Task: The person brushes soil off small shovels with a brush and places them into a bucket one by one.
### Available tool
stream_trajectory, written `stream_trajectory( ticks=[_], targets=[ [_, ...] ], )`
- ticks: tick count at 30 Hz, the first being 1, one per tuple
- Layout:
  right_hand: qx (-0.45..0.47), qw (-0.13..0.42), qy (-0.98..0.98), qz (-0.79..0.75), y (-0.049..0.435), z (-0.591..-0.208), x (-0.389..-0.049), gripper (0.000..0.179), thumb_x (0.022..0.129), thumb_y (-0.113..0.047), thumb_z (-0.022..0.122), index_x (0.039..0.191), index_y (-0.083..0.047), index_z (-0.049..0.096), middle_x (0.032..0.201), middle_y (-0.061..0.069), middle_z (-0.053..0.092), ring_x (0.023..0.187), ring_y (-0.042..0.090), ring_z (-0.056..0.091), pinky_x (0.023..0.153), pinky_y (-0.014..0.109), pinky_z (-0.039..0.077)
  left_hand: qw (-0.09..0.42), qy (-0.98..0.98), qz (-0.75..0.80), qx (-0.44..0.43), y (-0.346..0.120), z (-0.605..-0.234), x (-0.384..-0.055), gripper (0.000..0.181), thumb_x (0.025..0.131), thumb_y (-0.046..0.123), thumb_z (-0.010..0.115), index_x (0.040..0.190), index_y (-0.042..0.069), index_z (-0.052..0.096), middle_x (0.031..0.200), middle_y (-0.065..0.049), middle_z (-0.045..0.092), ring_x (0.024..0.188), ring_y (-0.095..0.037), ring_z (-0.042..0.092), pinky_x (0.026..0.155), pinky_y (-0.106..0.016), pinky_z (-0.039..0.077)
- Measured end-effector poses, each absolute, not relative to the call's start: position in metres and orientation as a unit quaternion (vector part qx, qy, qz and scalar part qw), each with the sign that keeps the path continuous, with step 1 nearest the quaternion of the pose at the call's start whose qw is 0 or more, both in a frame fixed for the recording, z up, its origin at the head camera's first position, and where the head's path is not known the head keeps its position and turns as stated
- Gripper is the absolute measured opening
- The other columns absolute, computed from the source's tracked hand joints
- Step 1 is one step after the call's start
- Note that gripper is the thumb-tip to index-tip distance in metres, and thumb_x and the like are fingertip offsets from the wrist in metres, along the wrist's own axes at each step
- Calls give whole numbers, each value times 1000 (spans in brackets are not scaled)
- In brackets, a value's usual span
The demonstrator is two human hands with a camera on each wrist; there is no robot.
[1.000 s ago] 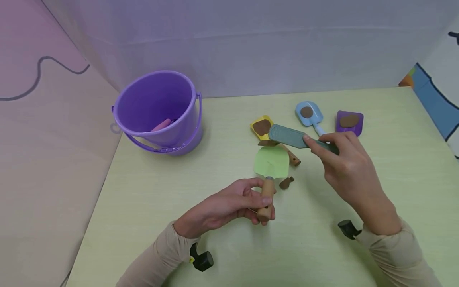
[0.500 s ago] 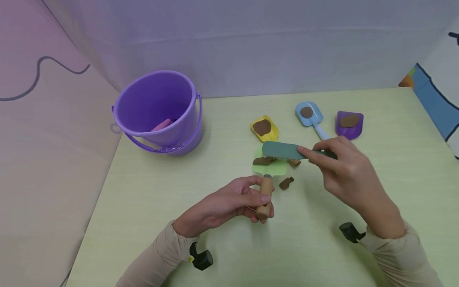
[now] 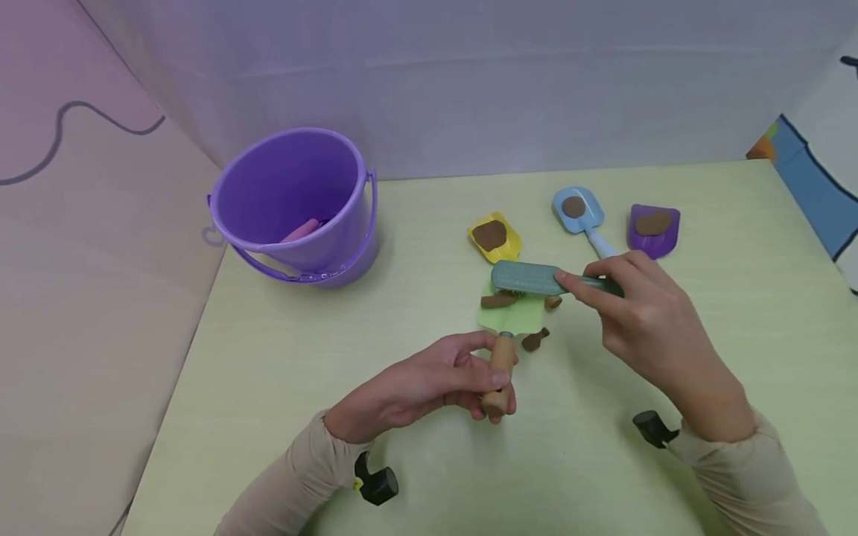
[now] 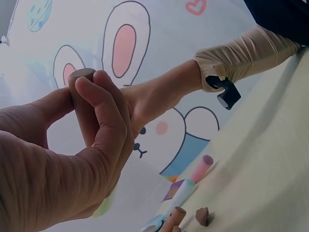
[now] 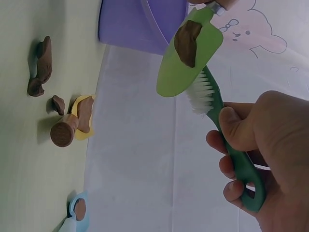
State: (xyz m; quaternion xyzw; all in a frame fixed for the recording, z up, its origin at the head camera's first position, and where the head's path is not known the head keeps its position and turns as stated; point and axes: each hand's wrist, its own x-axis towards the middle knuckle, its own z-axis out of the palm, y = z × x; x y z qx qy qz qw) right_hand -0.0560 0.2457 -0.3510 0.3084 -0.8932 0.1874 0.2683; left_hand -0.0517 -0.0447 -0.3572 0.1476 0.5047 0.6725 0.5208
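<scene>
My left hand (image 3: 442, 376) grips the wooden handle (image 3: 501, 372) of a small trowel, its light green blade (image 4: 104, 207) pointing away from me. A brown clay-like lump (image 5: 187, 44) lies on the blade (image 5: 169, 79). With my right hand (image 3: 653, 327) I hold a green brush (image 3: 526, 278), index finger extended along its back. The brush's white bristles (image 5: 202, 92) are at the blade's edge, partly hidden behind it; whether they touch the lump cannot be told. Another brown piece (image 3: 535, 339) rests on the table just right of the trowel.
A purple bucket (image 3: 322, 257) with pinkish things inside stands at the back left. Yellow (image 3: 512, 248), light blue (image 3: 593, 212) and purple (image 3: 653, 246) scoops lie along the back, each bearing a brown patch. Several brown pieces show on the table in the right wrist view.
My right hand has drawn the brush toward me, from near the yellow scoop to over the trowel blade. The brown lump has shifted from the blade's far edge onto it.
</scene>
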Motion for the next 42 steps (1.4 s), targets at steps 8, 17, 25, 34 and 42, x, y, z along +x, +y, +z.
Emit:
stream_trajectory(
  ticks=[8, 17, 25, 34, 42],
  targets=[
    [287, 281, -896, 191, 245, -352, -57, 67, 69, 29, 71, 123, -9, 77, 102, 21, 68, 92, 38, 57, 70, 43, 47, 527, 500, 671, 149, -45, -358, -50, 36, 99, 28, 66, 126, 12, 48, 92, 2, 77, 86, -12, 68, 72, -23, 53],
    [274, 270, -906, 175, 249, -349, -55, 57, 78, 23, 68, 125, -8, 76, 104, 24, 68, 96, 39, 57, 75, 38, 44, 528, 504, 669, 143, -45, -355, -51, 36, 100, 25, 66, 126, 11, 47, 91, 2, 78, 84, -12, 69, 71, -23, 54],
    [307, 285, -886, 198, 246, -348, -53, 64, 68, 27, 68, 118, -11, 80, 98, 17, 70, 89, 33, 60, 67, 40, 44, 515, 502, 681, 141, -47, -353, -52, 28, 101, 21, 63, 123, 11, 48, 90, 1, 77, 87, -14, 69, 75, -24, 56],
    [329, 274, -883, 192, 247, -344, -49, 64, 66, 28, 64, 115, -10, 81, 95, 13, 70, 86, 27, 58, 67, 34, 44, 509, 515, 677, 129, -46, -353, -54, 24, 101, 19, 60, 121, 9, 50, 93, 0, 77, 83, -14, 69, 77, -24, 57],
    [348, 277, -874, 195, 250, -341, -49, 65, 62, 28, 64, 111, -10, 82, 92, 11, 70, 84, 27, 58, 66, 36, 47, 506, 519, 678, 124, -47, -355, -55, 25, 101, 21, 62, 121, 9, 51, 92, 0, 76, 83, -14, 69, 77, -24, 58]
  ],
)
